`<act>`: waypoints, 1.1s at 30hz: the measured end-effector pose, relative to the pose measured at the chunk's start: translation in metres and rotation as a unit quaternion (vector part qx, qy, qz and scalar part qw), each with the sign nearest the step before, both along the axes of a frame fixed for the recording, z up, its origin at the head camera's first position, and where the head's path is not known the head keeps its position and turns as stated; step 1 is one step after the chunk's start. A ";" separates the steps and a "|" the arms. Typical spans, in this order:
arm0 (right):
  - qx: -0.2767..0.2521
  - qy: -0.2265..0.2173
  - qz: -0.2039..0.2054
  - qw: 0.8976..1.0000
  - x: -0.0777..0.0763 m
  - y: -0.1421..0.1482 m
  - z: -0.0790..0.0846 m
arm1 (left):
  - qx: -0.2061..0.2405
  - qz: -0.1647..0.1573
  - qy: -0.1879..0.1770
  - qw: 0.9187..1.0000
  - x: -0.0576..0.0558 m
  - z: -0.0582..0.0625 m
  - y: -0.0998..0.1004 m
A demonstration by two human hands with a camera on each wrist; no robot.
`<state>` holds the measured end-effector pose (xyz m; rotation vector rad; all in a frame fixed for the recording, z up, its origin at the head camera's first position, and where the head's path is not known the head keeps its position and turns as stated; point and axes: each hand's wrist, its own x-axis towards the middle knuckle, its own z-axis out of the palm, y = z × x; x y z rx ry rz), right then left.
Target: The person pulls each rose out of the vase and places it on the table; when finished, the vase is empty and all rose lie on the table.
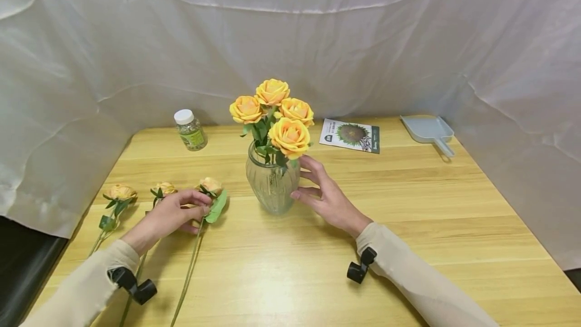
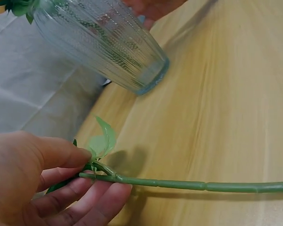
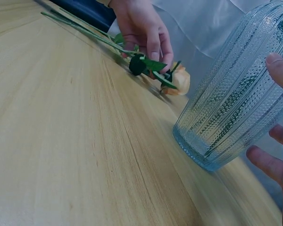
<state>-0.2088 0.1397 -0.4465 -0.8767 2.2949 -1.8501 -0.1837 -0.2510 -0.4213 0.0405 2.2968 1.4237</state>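
My left hand pinches the stem of a yellow rose just below its bloom. In the left wrist view the thumb and fingers close round the green stem near a leaf. Beside the ribbed glass vase is my right hand, its fingers spread along the vase's right side. The right wrist view shows the thumb at the glass; firm contact is hard to judge. Several yellow roses stand upright in the vase. Two more, a left rose and a middle rose, lie on the table.
A white-capped jar stands at the back left of the wooden table. Behind the vase, to the right, lies a printed packet. A light blue dustpan lies at the back right corner. Pale cloth hangs behind the table.
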 end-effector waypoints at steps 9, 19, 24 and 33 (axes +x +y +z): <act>0.001 0.003 0.003 1.000 -0.001 0.000 0.001 | -0.018 0.005 -0.009 1.000 0.003 -0.001 0.001; -0.005 0.002 0.005 1.000 -0.001 0.000 0.000 | -0.011 0.002 -0.015 1.000 0.007 -0.004 0.003; -0.004 0.004 0.006 1.000 0.000 0.000 0.000 | -0.006 0.004 -0.015 1.000 0.008 -0.003 0.004; -0.008 0.005 0.010 1.000 0.000 0.000 0.000 | 0.018 0.003 -0.020 1.000 0.009 -0.001 0.004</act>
